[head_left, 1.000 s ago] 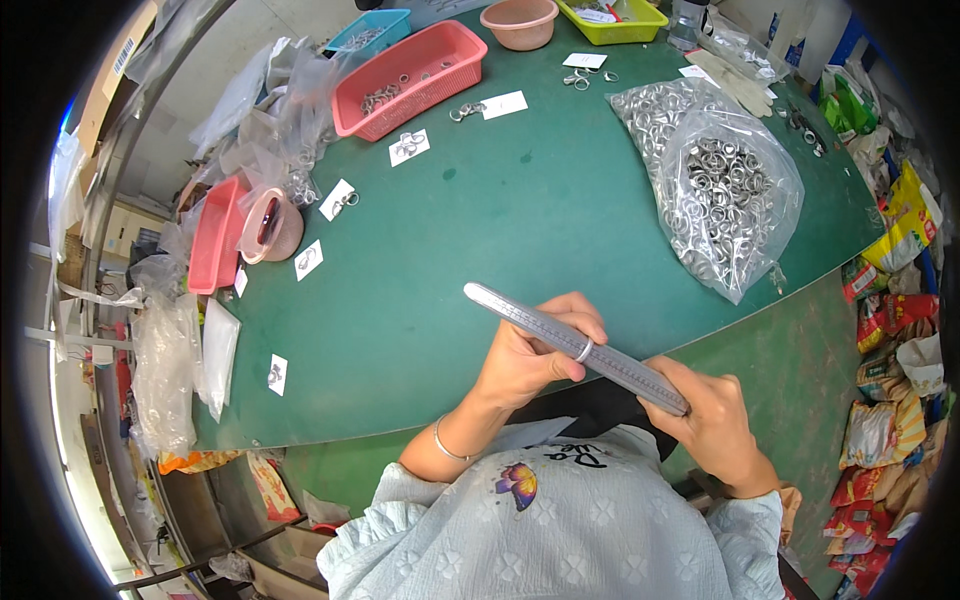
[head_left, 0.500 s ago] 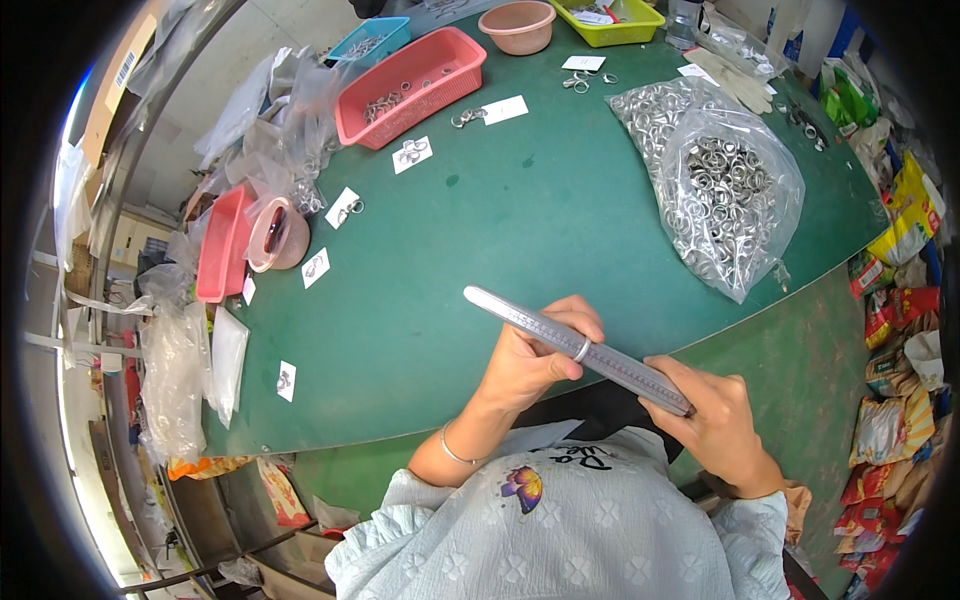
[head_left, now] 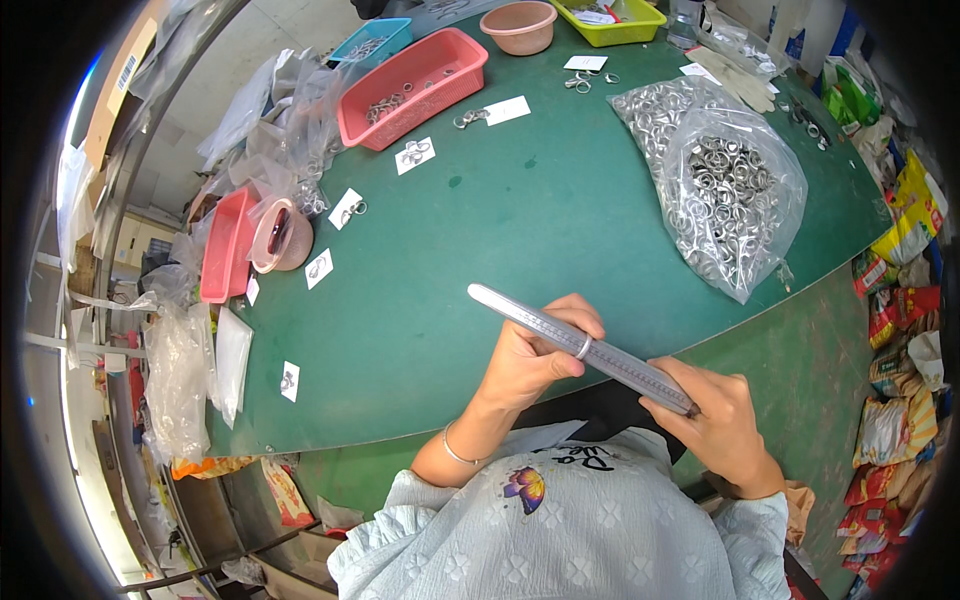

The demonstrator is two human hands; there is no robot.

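Slanting across in front of me is a grey tapered ring mandrel [head_left: 632, 370] with fine scale marks along it. A thin silver ring [head_left: 584, 346] encircles it around the middle. My left hand [head_left: 535, 352] pinches that ring on the mandrel, thumb on one side and fingers on the other. My right hand [head_left: 715, 415] is wrapped round the mandrel's thicker end. Its narrow rounded tip points up and left over the green table [head_left: 430, 260].
Clear bags of metal rings [head_left: 730, 190] lie at the right. Small white cards [head_left: 318, 269], several with rings, form an arc at left and back. A pink basket [head_left: 465, 80], a round tub [head_left: 518, 28] and a yellow-green tray [head_left: 625, 30] stand at the back.
Hardly anything differs: the whole view has shifted very slightly, while both hands keep the same hold on the ring and mandrel.
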